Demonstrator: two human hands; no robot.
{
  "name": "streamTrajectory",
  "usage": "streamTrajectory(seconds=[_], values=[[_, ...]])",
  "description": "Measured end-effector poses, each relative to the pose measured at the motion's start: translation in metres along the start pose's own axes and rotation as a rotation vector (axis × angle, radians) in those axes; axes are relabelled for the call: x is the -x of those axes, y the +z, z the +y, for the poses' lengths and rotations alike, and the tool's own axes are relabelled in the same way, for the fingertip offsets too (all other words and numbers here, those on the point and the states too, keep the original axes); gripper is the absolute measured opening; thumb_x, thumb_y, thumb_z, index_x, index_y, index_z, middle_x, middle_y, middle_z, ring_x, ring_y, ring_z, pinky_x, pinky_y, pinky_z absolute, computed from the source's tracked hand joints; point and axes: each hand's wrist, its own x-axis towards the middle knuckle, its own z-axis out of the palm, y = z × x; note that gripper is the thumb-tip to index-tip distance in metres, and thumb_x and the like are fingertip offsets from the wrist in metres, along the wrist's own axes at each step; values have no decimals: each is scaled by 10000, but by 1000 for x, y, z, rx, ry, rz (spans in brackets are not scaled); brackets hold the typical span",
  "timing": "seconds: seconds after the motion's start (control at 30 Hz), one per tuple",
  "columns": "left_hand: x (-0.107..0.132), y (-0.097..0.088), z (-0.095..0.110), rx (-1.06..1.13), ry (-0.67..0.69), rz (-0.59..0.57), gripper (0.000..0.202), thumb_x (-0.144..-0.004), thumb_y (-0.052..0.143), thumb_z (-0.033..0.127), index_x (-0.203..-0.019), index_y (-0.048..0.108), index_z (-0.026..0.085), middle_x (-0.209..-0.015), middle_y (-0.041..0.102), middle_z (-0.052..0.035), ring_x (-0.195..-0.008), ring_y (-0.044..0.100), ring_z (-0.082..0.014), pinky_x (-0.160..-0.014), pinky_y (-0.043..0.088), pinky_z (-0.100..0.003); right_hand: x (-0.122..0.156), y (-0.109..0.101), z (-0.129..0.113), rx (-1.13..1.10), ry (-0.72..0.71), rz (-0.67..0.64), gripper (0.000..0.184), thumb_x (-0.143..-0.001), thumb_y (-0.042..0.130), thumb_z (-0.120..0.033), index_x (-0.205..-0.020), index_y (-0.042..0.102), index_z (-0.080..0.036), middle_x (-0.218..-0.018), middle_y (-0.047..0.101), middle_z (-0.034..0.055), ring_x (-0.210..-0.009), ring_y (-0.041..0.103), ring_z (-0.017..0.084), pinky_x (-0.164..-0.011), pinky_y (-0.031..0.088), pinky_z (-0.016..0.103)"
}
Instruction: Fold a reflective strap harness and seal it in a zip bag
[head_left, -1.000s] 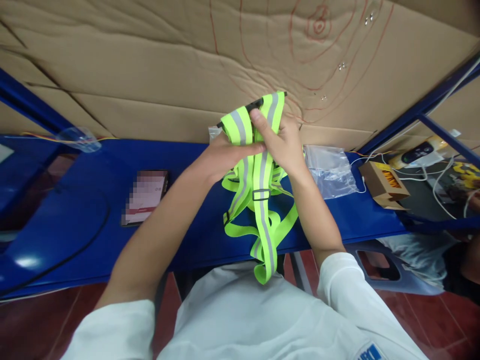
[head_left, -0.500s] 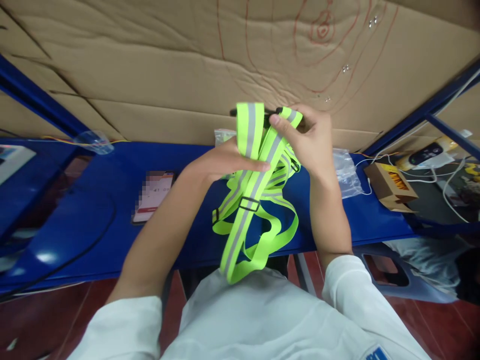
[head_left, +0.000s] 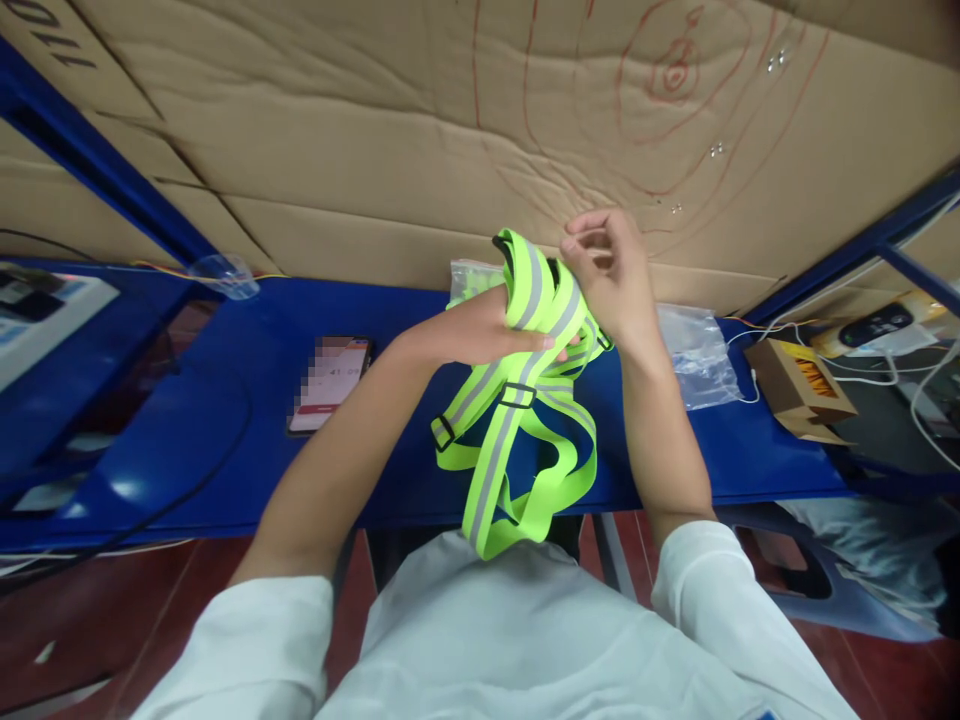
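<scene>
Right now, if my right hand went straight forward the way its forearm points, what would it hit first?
Your right hand would probably meet the upright cardboard first; how much gap lies between them is unclear from this view.

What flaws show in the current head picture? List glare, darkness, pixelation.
Head view: a whitish glare patch on the blue table at left; head view: blocky pixels along the left side of the phone; head view: dark top right corner; head view: strap fairly sharp.
</scene>
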Motion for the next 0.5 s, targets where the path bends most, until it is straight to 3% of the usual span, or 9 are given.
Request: streamTrajectory(seconds=[0.1,0.17,0.23,0.37,0.5], values=[[0,-5,3,-36,-5,65,386,-793,871,504,-992,805,180,-988,813,-116,-934,775,-276,-878,634,-374,8,-11,-15,80,-170,-256,542,-987,588,-714,-1293,709,-283,-1361,711,62,-1291,657,274,-1130,537,413],[1,-7,6,-73,2,64,395,-749,911,505,-954,807,184,-956,810,-109,-935,768,-276,-914,630,-382,13,-14,-23,126,-241,-408,687,-929,701,-692,-1453,636,-254,-1491,654,82,-1384,609,305,-1207,482,429],[2,-10,7,-105,-3,26,394,-729,928,501,-935,811,186,-947,809,-102,-944,763,-278,-946,624,-389,15,-14,-26,179,-277,-472,780,-888,784,-638,-1527,579,-241,-1565,605,97,-1441,570,321,-1248,441,434],[3,-11,4,-50,-79,-4,381,-744,925,461,-946,815,159,-974,809,-109,-969,770,-296,-974,623,-439,15,-8,-25,179,-245,-482,682,-905,793,-557,-1488,616,-253,-1531,642,78,-1410,606,341,-1217,471,490],[-1,-6,-8,279,-154,4,378,-720,960,347,-993,795,146,-990,816,-116,-956,787,-293,-922,655,-443,17,-7,-31,51,-98,-349,549,-885,789,-596,-1349,713,-312,-1398,721,20,-1301,689,341,-1093,574,474]])
